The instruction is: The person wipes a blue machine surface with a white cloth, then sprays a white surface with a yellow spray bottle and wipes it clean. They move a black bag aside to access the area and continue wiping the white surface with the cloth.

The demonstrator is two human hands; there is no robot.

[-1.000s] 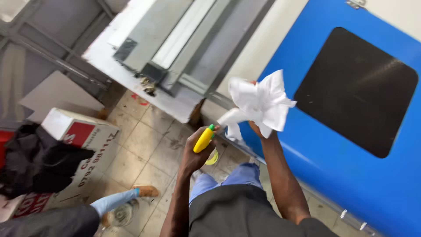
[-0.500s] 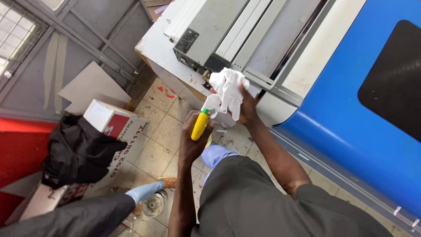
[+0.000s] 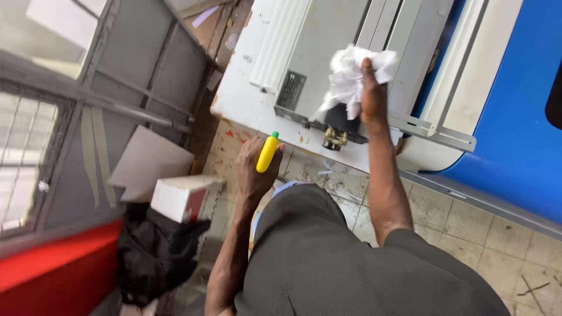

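The white cloth (image 3: 350,79) is crumpled and bunched, with loose folds that stick out on the left and at the upper right. The right hand (image 3: 373,88) holds it: the fingers are closed around the cloth and press it against the white machine casing (image 3: 319,52), just above a dark fitting with brass valves (image 3: 335,138) on the casing's lower edge. Most of the cloth lies left of the fingers and a small part shows to their right, so the hand sits in the middle of the bunch.

The left hand (image 3: 256,169) is lower and well apart from the cloth. Its fingers are wrapped around a yellow handle with a green tip (image 3: 267,152), which points up toward the casing's edge; what is below the handle is hidden by the hand.

Under the hands there is a dirty tiled floor (image 3: 468,228). A blue panel (image 3: 515,117) stands at the right. A white and red box (image 3: 178,198) and a black bag (image 3: 155,257) lie at the left.
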